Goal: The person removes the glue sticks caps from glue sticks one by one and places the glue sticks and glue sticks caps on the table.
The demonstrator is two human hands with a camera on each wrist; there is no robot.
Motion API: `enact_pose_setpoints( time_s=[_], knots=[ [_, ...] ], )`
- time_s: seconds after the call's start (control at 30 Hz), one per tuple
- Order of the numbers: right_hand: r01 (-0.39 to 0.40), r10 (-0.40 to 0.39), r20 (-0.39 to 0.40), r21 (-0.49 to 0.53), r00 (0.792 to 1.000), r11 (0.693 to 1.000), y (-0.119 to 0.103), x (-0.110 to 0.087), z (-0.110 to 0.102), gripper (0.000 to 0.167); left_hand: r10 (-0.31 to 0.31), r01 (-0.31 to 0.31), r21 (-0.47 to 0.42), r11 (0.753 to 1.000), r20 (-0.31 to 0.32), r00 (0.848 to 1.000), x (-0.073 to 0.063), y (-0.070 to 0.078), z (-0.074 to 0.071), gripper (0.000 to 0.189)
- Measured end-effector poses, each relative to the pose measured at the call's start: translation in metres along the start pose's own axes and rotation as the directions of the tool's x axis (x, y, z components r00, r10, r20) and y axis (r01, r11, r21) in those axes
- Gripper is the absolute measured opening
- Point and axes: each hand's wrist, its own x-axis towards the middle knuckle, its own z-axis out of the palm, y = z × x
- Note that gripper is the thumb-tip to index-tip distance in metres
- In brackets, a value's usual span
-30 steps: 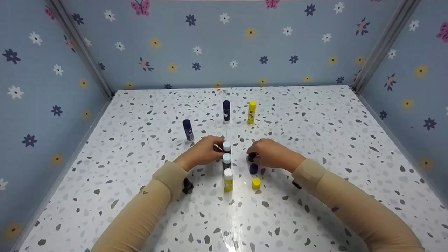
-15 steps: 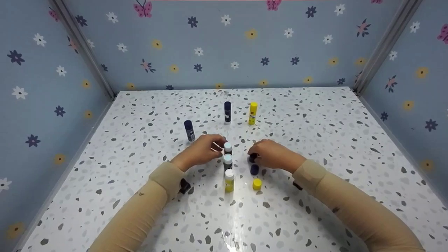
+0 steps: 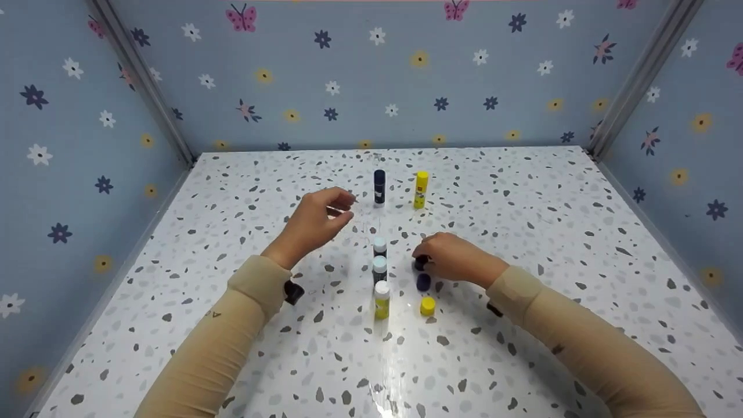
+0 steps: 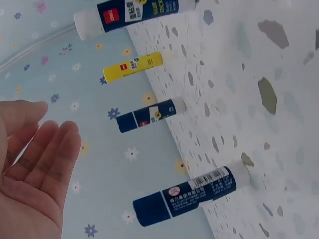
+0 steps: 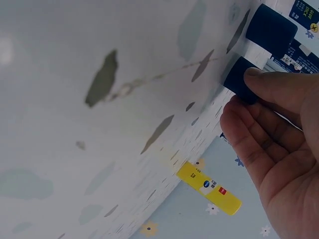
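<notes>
My right hand point(image 3: 455, 255) pinches a navy cap point(image 5: 238, 79), partly hidden by my thumb point(image 5: 284, 87), beside a second cap point(image 3: 424, 283) on the speckled table point(image 3: 493, 360); my left hand point(image 3: 316, 223), fingers loosely bent and empty, hides a glue stick point(image 4: 184, 200) from the head view.

Bright glare on the tabletop point(image 3: 453, 360), soft shadows

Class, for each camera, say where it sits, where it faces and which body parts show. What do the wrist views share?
Head: on the head, facing forward and down at the table; left hand, right hand and both sleeves show.
Left wrist: on that wrist, facing standing glue sticks; part of the left hand shows.
Right wrist: on that wrist, facing the blue cap the right hand pinches; part of that hand shows.
Shared: yellow glue stick, flowered wall.
</notes>
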Motion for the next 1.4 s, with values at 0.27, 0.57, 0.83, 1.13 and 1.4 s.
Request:
enact_pose_setpoints(
  time_s=[0.27, 0.57, 0.83, 1.13, 1.4],
  knots=[
    [-0.009, 0.009, 0.008, 0.005, 1.0, 1.0, 0.001, 0.0, 0.0, 0.015, -0.023, 0.027, 0.039, 0.999, -0.094, 0.995, 0.005, -0.019, -0.018, 0.026],
    [-0.06, 0.059, 0.04, 0.027, 0.997, 0.998, -0.001, 0.002, -0.001, 0.02, -0.223, 0.225, 0.026, 0.974, -0.068, 0.972, 0.007, -0.045, -0.026, 0.054],
    [-0.083, 0.081, 0.056, 0.033, 0.995, 0.996, 0.0, 0.002, -0.002, 0.022, -0.393, 0.394, -0.014, 0.919, 0.019, 0.919, 0.003, -0.069, -0.023, 0.071],
    [-0.034, 0.033, 0.022, 0.023, 0.999, 0.999, -0.001, 0.001, -0.001, 0.021, -0.436, 0.435, 0.031, 0.9, 0.093, 0.895, 0.002, -0.082, -0.018, 0.055],
    [-0.057, 0.055, 0.029, 0.059, 0.998, 0.997, 0.0, 0.0, -0.001, 0.026, -0.433, 0.429, 0.064, 0.901, 0.107, 0.895, 0.003, -0.087, -0.012, 0.044]
  ],
)
